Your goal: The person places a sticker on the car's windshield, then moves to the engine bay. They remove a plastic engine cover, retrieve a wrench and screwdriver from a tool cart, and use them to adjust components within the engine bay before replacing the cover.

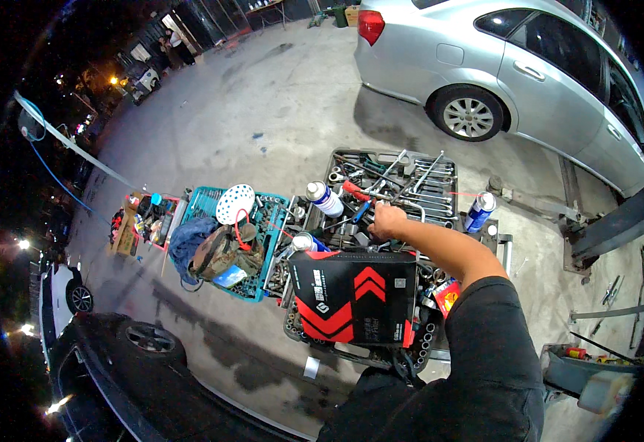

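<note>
My right hand (386, 222) reaches over the far part of an open tool case (451, 158). Its fingers are curled closed, pointing down among the tools, and what they grip is hidden. Just left of the fingers lies a tool with a blue handle (361, 213), and beyond it is a red-handled tool (355, 191). Several wrenches (428, 173) spread across the case past the hand. A white-and-blue spray can (325, 199) stands to the left. Nearer to me, a black box with red arrow shapes (355, 298) covers part of the tools. My left hand is out of sight.
Another spray can (480, 212) stands right of the case, and a third (307, 242) is behind the box. To the left, a teal tool case (263, 295) carries a camouflage bag (226, 254) and a white perforated disc (235, 204). A silver car (440, 55) is parked beyond.
</note>
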`<action>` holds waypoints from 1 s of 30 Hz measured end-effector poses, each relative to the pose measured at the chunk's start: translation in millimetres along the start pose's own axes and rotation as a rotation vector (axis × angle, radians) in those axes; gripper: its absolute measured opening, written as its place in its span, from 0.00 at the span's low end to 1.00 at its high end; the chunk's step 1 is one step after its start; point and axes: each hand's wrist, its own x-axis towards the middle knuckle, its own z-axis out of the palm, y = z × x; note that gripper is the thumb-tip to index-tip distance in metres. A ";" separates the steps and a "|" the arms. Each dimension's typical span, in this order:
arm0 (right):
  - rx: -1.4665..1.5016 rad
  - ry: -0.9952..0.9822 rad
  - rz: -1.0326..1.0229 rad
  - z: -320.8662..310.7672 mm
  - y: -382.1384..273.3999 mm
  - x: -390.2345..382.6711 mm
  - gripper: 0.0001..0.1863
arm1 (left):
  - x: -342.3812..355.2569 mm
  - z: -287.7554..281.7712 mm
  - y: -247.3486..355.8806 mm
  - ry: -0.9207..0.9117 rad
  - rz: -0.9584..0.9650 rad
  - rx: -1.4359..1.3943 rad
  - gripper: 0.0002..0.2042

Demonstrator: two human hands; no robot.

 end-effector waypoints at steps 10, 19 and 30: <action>0.053 -0.058 -0.065 -65.1 33.3 -80.4 0.30 | 4.1 -13.2 -17.0 -0.024 0.047 0.041 0.12; 0.900 -0.012 0.226 -96.5 90.1 -181.4 0.24 | 34.3 -50.2 -33.9 -0.068 0.286 0.174 0.12; 0.996 0.399 -0.035 -37.4 10.0 -546.2 0.37 | -49.9 -33.4 134.9 -0.607 0.669 0.310 0.12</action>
